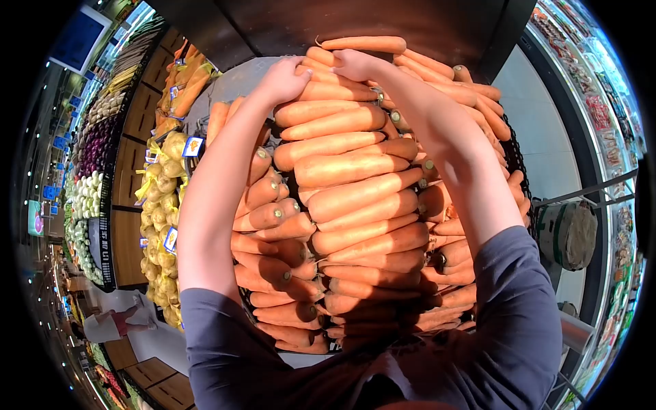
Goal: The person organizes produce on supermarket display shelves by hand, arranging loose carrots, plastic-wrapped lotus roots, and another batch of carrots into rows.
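Note:
Both my arms reach over a large heap of orange carrots [355, 167], stacked in rows on a display. At the far end of the middle row, my left hand [284, 80] is curled round the left end of a carrot. My right hand [353, 66] has its fingers bent over the carrots at the top, close to the right of my left hand. Its fingertips meet a carrot [322, 56] there. One long carrot [365, 44] lies crosswise just beyond my right hand.
Bagged potatoes [162, 225] with price labels hang at the left. Farther left is a vegetable shelf [92, 198]. A dark panel [383, 20] rises behind the carrots. A roll of bags [566, 234] and a refrigerated shelf [601, 137] are on the right. A person [109, 326] is at the lower left.

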`<state>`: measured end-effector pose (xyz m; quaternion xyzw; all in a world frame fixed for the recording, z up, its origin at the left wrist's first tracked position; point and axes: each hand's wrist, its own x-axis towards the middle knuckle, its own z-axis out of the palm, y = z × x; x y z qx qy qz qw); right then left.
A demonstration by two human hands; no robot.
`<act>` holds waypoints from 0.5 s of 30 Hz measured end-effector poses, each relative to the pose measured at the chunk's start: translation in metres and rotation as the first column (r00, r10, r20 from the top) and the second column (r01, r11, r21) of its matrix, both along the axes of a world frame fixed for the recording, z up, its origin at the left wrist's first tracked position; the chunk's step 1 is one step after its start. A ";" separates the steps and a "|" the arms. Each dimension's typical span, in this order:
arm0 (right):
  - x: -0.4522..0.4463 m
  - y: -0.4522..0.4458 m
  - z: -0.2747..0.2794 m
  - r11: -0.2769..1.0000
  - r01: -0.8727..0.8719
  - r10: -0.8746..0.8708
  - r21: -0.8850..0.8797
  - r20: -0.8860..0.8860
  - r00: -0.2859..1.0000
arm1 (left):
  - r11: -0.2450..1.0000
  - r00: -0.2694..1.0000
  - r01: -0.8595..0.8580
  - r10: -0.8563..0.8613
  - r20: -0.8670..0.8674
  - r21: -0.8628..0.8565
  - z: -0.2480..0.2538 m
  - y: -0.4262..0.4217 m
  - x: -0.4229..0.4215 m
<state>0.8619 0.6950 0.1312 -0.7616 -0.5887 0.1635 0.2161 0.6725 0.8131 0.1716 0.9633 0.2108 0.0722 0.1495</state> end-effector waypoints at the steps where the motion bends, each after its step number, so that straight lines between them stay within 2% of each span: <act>1: -0.006 0.002 0.001 1.000 0.016 -0.016 -0.020 0.010 1.000 | 1.000 1.000 0.003 -0.003 -0.004 -0.009 -0.005 -0.002 0.000; 3: -0.007 0.001 0.006 0.997 0.031 -0.036 -0.068 -0.069 0.997 | 0.997 0.988 -0.061 0.054 0.146 0.040 -0.010 -0.004 -0.007; 5: -0.007 0.004 0.007 0.995 0.033 -0.041 -0.096 -0.084 0.996 | 0.996 0.992 -0.091 0.089 0.085 0.020 -0.008 -0.006 -0.007; 8: -0.004 0.013 -0.011 0.999 0.034 -0.033 0.011 -0.091 0.995 | 0.994 0.995 -0.091 0.089 0.034 0.056 -0.001 -0.004 0.001; 10: 0.001 0.011 -0.011 0.999 0.033 -0.027 0.033 -0.185 0.982 | 0.986 0.998 -0.054 0.047 0.049 0.156 -0.005 0.005 0.015; 11: 0.001 0.012 -0.020 0.992 0.057 -0.041 0.111 -0.144 0.989 | 0.980 0.999 -0.028 0.022 0.033 0.199 -0.006 0.010 0.023; 13: -0.010 -0.009 -0.001 0.993 0.098 -0.079 0.066 -0.240 0.968 | 0.963 1.000 0.014 -0.014 -0.004 0.270 0.005 -0.005 0.029; 14: -0.002 -0.004 -0.011 0.990 0.044 -0.004 0.134 -0.286 0.958 | 0.962 0.997 0.032 -0.012 -0.074 0.270 0.011 -0.009 0.034; 15: 0.002 -0.006 -0.003 0.999 0.042 -0.037 0.014 -0.229 0.973 | 0.963 0.989 0.050 -0.011 -0.147 0.265 0.015 -0.013 0.038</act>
